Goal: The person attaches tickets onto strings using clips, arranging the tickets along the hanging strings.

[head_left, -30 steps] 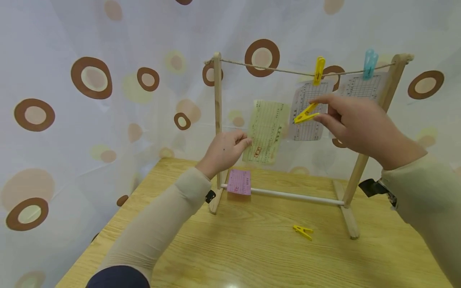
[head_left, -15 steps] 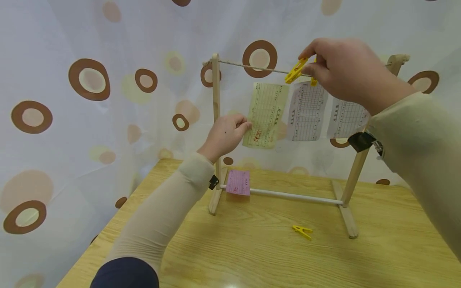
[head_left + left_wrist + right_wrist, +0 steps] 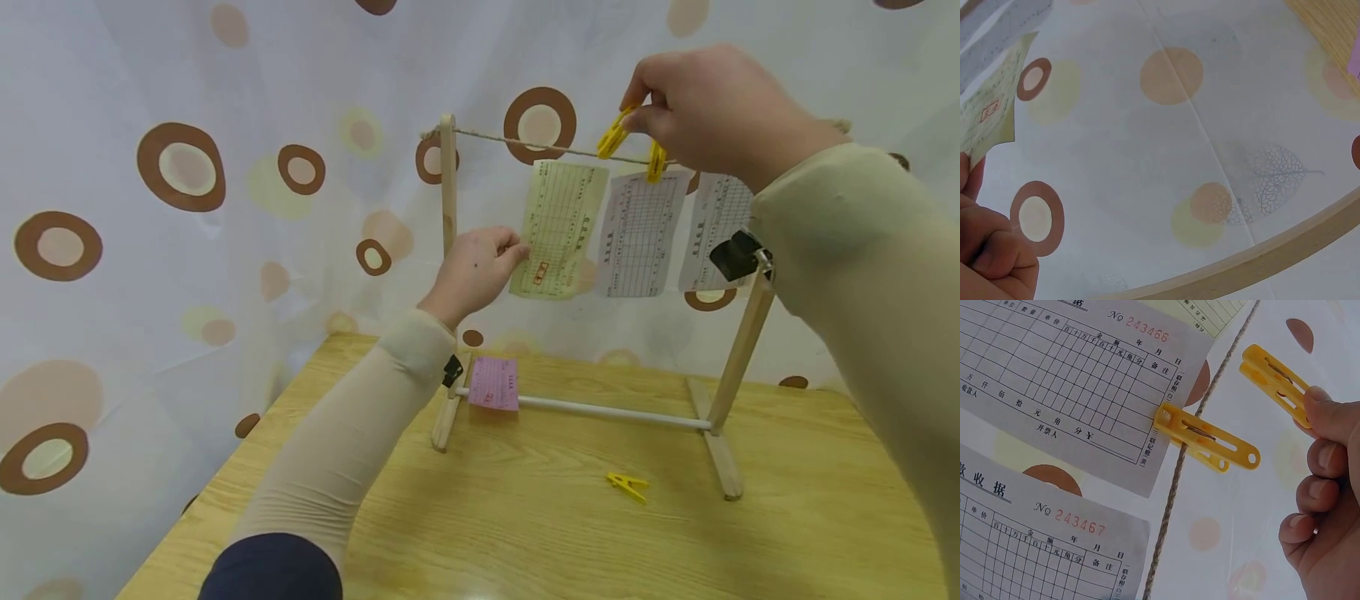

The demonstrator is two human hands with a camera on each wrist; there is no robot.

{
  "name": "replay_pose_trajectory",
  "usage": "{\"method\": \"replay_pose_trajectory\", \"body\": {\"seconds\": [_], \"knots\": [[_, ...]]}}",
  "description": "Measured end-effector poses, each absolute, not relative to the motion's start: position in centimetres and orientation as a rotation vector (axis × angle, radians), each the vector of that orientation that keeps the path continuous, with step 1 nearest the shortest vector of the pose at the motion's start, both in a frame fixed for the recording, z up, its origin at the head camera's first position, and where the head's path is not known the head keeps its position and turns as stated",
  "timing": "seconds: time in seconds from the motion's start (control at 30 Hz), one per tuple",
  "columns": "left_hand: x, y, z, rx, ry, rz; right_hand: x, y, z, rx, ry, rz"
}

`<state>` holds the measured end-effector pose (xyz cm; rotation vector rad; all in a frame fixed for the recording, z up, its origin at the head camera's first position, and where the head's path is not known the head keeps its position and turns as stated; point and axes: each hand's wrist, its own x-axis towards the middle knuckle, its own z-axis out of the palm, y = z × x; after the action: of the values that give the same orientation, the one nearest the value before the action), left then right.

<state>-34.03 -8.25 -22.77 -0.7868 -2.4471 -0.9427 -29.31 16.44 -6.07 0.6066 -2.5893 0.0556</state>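
My left hand (image 3: 480,271) pinches the left edge of a yellow receipt slip (image 3: 564,225), holding it upright with its top edge just under the rope (image 3: 517,140). In my right hand (image 3: 712,112) a yellow clothespin (image 3: 613,137) is gripped by its handle ends, its tip over the rope near the slip's top right corner. The right wrist view shows that clothespin apart from the rope. Another yellow clothespin (image 3: 1204,434) clamps a white receipt (image 3: 645,233) to the rope. A second white receipt (image 3: 716,225) hangs to its right, its top hidden behind my right arm.
The rope runs between the wooden posts (image 3: 448,183) of a stand on the wooden table (image 3: 525,517). A pink slip (image 3: 493,383) lies over the white lower bar (image 3: 615,412) at left. One loose yellow clothespin (image 3: 628,486) is on the table. A patterned curtain (image 3: 187,292) hangs behind.
My right hand has risen with the clothespin from in front of the white receipt to the rope. My left hand has lifted the yellow slip up toward the rope.
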Motion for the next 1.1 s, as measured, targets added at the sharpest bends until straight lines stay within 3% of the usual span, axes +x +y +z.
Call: {"method": "replay_pose_trajectory", "body": {"seconds": [1.1], "knots": [[-34.2, -7.4, -22.7, -0.793, -2.469, -0.9, -30.7, 15.1, -7.1, 0.571, -2.649, 0.052]]}}
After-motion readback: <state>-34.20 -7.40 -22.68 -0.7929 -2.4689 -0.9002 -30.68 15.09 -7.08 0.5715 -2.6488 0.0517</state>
